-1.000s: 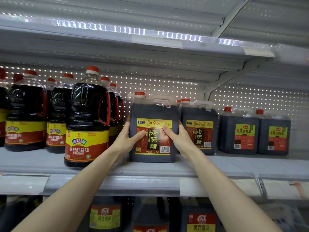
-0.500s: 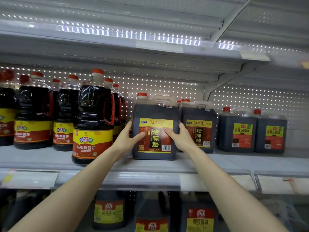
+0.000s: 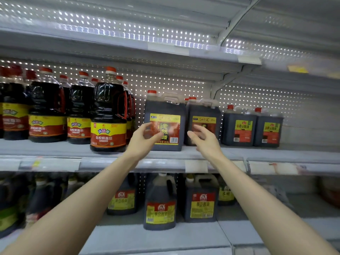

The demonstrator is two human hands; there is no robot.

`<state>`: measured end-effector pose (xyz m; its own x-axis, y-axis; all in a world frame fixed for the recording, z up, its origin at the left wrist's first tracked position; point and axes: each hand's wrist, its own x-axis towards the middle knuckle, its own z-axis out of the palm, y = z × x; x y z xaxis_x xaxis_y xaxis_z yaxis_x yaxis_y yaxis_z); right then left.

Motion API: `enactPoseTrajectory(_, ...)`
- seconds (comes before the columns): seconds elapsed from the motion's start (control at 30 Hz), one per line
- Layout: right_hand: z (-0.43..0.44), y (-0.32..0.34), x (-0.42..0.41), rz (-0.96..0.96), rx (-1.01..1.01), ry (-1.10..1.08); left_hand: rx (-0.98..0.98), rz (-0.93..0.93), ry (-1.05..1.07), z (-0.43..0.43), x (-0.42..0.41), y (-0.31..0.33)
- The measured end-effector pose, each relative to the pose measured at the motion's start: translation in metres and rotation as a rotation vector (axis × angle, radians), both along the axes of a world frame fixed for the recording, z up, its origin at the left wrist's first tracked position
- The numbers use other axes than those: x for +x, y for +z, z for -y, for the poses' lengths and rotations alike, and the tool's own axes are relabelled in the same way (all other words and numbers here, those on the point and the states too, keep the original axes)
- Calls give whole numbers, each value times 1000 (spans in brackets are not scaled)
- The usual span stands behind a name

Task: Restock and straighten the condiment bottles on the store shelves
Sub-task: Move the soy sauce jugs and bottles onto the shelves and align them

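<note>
Hands hover in front of the middle shelf [image 3: 55, 148], neither one holding anything. The left hand [image 3: 142, 138] has its fingers loosely curled with the thumb apart, before the lower left of the label on the dark square vinegar jug [image 3: 165, 109]. The right hand [image 3: 206, 142] is spread with relaxed fingers, before the gap between that jug and a second vinegar jug [image 3: 204, 113] just beside it on the right. Motion blur smears both sets of fingertips, so whether the left ones brush the label is hard to say; they seem just off it. The vinegar jug stands upright near the shelf's front edge, with a tall round soy sauce bottle [image 3: 108, 111] close on its left. Two smaller square jugs [image 3: 239, 126] stand farther right. More bottles [image 3: 160, 205] stand on the lower shelf [image 3: 147, 238].
</note>
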<state>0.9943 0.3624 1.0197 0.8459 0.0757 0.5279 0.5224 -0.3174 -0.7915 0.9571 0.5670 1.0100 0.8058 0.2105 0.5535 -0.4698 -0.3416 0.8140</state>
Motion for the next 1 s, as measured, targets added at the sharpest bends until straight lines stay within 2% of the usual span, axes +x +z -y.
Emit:
enactPoseTrajectory(0.37,48,-28,-62,-55,34,54,55,-68,17,42,-68,-33)
enactPoseTrajectory(0.6,124,-65,-99,-129,24,113,16,-117,18,108,-114,-60)
enactPoseTrajectory(0.77,187,-112,-130,-184,-49,166,-55,-168,67,190,-151,-117)
enactPoseTrajectory(1.0,258,-227,-152,-436,-88,210,-140,-395,116,261,-193,-232)
